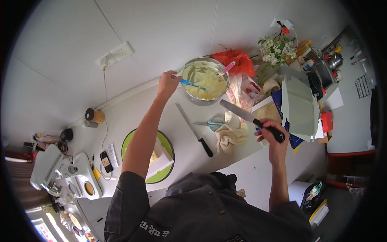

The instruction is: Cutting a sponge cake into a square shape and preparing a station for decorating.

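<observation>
My left hand (168, 83) is closed round the handle of a blue spatula (188, 83), whose tip dips into pale yellow cream (210, 86) in a steel mixing bowl (192, 99). A second spatula with a pink handle (228, 67) leans inside the same bowl. In my right hand (272, 135) is a palette knife (238, 110), gripped by its black handle with the blade angled toward the bowl. Below the bowl lies a long knife (189, 124) with a black handle. A green turntable (171, 150) carries a white piece (162, 164), partly hidden by my left forearm.
Scissors (215, 124) and a cream cloth (231, 139) lie right of the long knife. Behind them are a red plastic bag (238, 61), a box of strawberries (251, 88) and flowers (276, 50). A phone (106, 161) and stand mixer (48, 166) are at left.
</observation>
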Demonstrator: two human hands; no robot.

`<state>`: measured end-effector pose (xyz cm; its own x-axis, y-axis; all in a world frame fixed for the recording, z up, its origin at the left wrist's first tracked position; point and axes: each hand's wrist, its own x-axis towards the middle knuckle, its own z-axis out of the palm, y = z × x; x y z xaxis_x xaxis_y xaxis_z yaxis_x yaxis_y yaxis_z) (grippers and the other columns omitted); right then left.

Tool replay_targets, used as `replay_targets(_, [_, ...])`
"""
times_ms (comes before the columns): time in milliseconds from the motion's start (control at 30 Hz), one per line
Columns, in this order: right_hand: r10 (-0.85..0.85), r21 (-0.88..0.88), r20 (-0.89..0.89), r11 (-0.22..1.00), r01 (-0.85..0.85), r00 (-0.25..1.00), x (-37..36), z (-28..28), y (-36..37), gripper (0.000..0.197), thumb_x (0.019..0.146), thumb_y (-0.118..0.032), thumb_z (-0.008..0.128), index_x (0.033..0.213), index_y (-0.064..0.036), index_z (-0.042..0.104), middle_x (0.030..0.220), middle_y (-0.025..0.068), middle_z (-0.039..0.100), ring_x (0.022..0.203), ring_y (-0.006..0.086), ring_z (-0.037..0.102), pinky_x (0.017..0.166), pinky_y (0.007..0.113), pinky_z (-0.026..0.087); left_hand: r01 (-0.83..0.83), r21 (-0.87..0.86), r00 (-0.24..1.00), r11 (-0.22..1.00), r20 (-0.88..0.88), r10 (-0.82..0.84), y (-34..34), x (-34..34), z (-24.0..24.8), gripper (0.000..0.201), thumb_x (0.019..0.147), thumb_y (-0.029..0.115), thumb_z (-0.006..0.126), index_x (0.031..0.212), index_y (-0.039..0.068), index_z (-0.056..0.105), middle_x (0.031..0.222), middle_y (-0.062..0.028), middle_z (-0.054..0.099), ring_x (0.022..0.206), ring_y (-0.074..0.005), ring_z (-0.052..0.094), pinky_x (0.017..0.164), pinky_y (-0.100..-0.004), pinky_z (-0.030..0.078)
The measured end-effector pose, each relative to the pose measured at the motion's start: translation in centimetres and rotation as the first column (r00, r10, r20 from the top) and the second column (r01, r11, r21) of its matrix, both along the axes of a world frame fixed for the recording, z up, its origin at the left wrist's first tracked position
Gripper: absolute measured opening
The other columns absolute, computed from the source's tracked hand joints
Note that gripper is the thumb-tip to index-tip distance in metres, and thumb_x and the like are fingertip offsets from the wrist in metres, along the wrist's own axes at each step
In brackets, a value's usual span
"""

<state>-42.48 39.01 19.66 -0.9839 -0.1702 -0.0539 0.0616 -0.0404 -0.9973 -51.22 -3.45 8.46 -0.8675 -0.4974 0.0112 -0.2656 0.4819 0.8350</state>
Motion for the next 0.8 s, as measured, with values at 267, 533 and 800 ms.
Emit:
replay_targets(267, [-0.165, -0.033, -0.128, 0.986, 0.162, 0.978, 2.0, -0.7, -0.5, 0.023, 0.101, -0.011, 0.056, 0.111, 0.0086, 0.063, 0.122, 0.0243, 0.066, 0.077, 0.0286, 0.074, 0.068, 0.038, 0.062, 0.195, -0.331, 0.946, 0.923, -0.185, -0.266, 1.4, -3.2, 3.5, 0.018, 0.082, 0.004, 0.077, 0.098, -0.002, 0.076, 0.074, -0.0137, 0.071, 0.069, -0.0247, 0.071, 0.068, -0.0342, 0.056])
replay_targets(533, [-0.217, 0.027, -0.21, 0.974, 0.227, 0.953, -0.4, -0.5, -1.1, 0.023, 0.099, -0.008, 0.052, 0.11, 0.0103, 0.062, 0.116, 0.0268, 0.067, 0.068, 0.0271, 0.071, 0.061, 0.036, 0.06, 0.272, -0.444, 0.9, 0.854, -0.198, -0.389, -0.1, -10.8, 10.3, 0.015, 0.083, -0.002, 0.071, 0.097, -0.002, 0.077, 0.089, -0.0185, 0.075, 0.077, -0.0301, 0.073, 0.073, -0.0372, 0.057])
replay_targets(800, [-0.213, 0.037, -0.164, 0.974, 0.222, 0.963, -1.8, 0.1, -1.1, 0.023, 0.098, -0.009, 0.053, 0.107, 0.0099, 0.061, 0.114, 0.0293, 0.066, 0.063, 0.0268, 0.069, 0.057, 0.035, 0.059, 0.386, -0.569, 0.878, 0.726, -0.016, -0.479, 0.1, -15.4, 0.3, 0.031, 0.079, -0.003, 0.072, 0.11, -0.001, 0.075, 0.102, -0.0175, 0.075, 0.091, -0.0333, 0.072, 0.084, -0.0404, 0.057])
